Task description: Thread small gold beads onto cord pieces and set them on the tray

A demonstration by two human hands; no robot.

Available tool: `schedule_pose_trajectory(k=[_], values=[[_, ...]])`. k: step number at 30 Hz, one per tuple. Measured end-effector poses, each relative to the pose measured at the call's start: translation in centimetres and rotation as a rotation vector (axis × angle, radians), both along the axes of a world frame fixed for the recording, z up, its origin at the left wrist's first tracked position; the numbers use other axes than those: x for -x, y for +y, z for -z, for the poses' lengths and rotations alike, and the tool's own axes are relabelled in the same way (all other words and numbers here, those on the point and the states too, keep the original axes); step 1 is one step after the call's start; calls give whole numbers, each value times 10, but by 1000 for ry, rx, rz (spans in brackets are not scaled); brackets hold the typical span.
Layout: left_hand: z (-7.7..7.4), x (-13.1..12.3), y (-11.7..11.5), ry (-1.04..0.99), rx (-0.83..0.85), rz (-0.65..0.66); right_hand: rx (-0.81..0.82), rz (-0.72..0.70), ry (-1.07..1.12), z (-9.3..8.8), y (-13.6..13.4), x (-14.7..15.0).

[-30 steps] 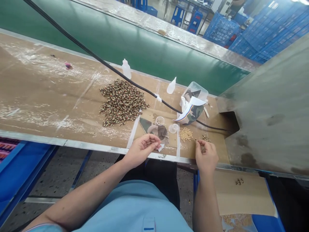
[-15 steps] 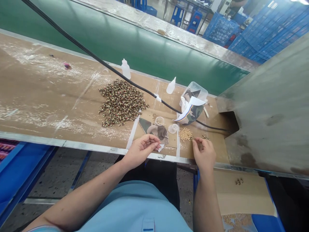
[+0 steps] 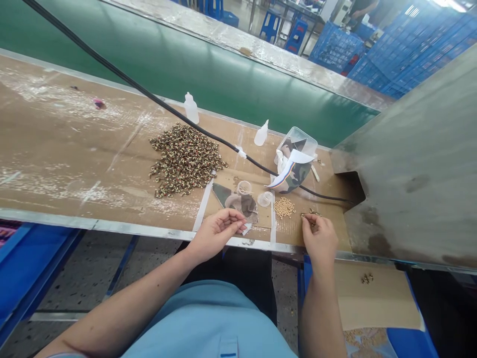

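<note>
The bead pile (image 3: 284, 207) is kept within easy reach. The left hand (image 3: 218, 232), left of it, is pinched shut on something unseen. The right hand (image 3: 319, 237), right of it, is curled, its grip hidden.

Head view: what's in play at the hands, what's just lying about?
In play: left hand, right hand, small metal fittings, beige bead pile, camouflage sheet.
Lying about: large fittings heap, two dropper bottles, black cable, clear tub, pink scrap.
</note>
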State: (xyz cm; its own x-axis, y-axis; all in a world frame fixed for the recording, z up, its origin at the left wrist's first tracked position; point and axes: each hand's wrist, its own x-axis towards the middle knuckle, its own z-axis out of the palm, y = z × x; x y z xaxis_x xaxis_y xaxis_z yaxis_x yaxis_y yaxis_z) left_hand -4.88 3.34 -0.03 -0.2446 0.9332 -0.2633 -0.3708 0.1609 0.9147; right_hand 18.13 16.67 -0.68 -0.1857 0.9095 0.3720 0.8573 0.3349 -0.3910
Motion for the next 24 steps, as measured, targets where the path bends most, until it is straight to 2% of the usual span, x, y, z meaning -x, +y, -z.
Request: schedule_pose_trajectory(k=[3, 9, 14, 24], values=[[-3, 0, 0, 12, -1, 0, -40, 15, 38, -2, -2, -1], [-7, 0, 0, 17, 6, -2, 113, -123, 82, -2, -13, 11], [-4, 0, 0, 37, 3, 9, 133, -68, 95, 0, -14, 18], [-1, -1, 0, 11, -2, -2, 167, -77, 72, 0, -12, 23]])
